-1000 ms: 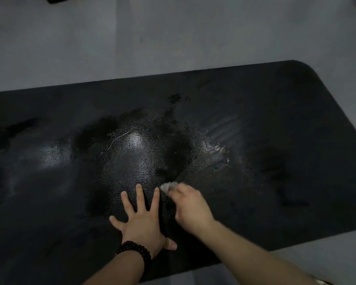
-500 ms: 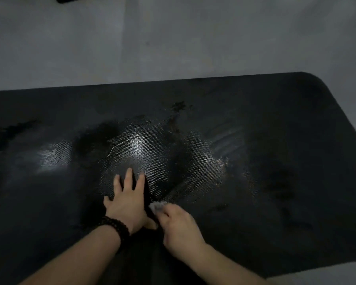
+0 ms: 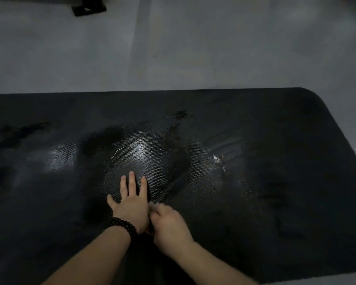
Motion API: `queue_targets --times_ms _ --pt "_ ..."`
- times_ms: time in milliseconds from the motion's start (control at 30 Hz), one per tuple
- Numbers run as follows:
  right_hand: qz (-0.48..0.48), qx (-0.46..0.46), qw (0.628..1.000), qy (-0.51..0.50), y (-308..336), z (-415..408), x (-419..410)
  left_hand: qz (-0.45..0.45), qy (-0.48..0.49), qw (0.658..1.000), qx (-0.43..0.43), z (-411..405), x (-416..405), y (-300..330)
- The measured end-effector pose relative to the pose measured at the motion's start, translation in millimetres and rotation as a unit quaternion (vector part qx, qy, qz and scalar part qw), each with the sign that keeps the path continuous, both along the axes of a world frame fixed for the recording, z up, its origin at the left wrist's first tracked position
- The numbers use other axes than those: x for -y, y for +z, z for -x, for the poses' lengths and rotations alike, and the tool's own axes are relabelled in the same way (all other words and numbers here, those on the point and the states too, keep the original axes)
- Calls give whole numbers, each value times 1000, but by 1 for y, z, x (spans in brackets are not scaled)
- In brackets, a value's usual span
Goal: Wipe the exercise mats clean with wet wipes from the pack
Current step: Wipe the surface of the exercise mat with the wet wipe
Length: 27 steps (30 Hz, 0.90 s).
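With our left hand (image 3: 132,204) pressed flat on the black textured rubber mat (image 3: 275,182) and our right hand (image 3: 169,227) in a clenched grip around the small white wet wipe (image 3: 154,205), the bunched wipe could smear grime.

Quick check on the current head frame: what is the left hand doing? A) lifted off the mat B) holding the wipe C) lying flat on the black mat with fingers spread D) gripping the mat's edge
C: the left hand, with a dark beaded bracelet at its wrist, lies flat with straight fingers on the black textured exercise mat, while the right hand holds the crumpled white wet wipe.
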State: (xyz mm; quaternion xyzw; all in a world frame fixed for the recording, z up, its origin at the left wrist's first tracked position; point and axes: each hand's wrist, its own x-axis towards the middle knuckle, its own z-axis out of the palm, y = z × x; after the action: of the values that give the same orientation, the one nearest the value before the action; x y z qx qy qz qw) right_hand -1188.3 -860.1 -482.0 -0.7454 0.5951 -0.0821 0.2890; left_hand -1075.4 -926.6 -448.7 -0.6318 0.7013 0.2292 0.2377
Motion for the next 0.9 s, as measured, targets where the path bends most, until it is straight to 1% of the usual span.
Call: queue_targets --times_ms 33,67,100,167,200,233,267,300,333,367,433,467,500,533,567,600,633,700,733,767,800,833,867,900 --pt "6 15 1000 -16 6 6 -1 9 -13 1000 -7 -3 -2 -1" --pt "29 9 998 -63 11 21 5 10 -26 1000 -8 -4 -2 -2" --pt "71 -2 990 -125 14 41 15 3 -30 1000 -3 -3 -3 -1" --pt "154 -34 955 -251 15 93 44 -10 -32 999 3 1 -2 4" --pt "158 -58 938 -303 17 119 56 -16 -33 999 9 4 -1 7" --pt "134 -79 924 -349 15 138 66 -19 -38 999 15 7 0 9" --pt "100 -96 914 -382 11 149 72 -21 -41 999 17 9 2 12" --pt "74 -109 910 -394 6 147 73 -20 -37 999 13 10 4 13" --pt "71 -112 918 -374 3 134 73 -14 -22 1000 0 10 6 13" --pt "78 -101 939 -320 -1 113 69 -4 -5 1000 -16 9 8 12" --pt "71 -65 983 -159 -7 59 52 22 21 999 -40 10 10 13" --pt "50 -38 995 -83 -7 40 44 35 28 998 -44 12 11 13" --pt "32 -17 999 -30 -7 31 41 48 31 998 -42 15 10 13" --pt "33 -5 999 -22 -5 35 42 57 32 997 -36 17 10 13" --pt "57 -8 997 -54 -3 49 44 58 35 997 -27 20 11 11" --pt "89 -21 989 -118 -1 67 49 55 40 997 -20 22 12 10" --pt "111 -42 974 -195 2 89 55 49 44 998 -14 23 13 8" --pt "102 -89 926 -353 6 133 69 36 47 998 -4 24 15 8" --pt "87 -107 900 -414 5 146 75 32 47 998 -4 25 16 8" --pt "78 -119 884 -446 3 146 78 31 49 998 -7 25 16 9" --pt "71 -115 890 -436 2 131 79 32 51 998 -9 25 16 8" --pt "79 -101 915 -383 -3 108 77 36 53 998 -10 25 16 7" --pt "99 -84 945 -301 -10 80 71 42 55 998 -11 24 16 6" --pt "121 -80 966 -212 -16 51 62 49 57 997 -15 22 16 4"
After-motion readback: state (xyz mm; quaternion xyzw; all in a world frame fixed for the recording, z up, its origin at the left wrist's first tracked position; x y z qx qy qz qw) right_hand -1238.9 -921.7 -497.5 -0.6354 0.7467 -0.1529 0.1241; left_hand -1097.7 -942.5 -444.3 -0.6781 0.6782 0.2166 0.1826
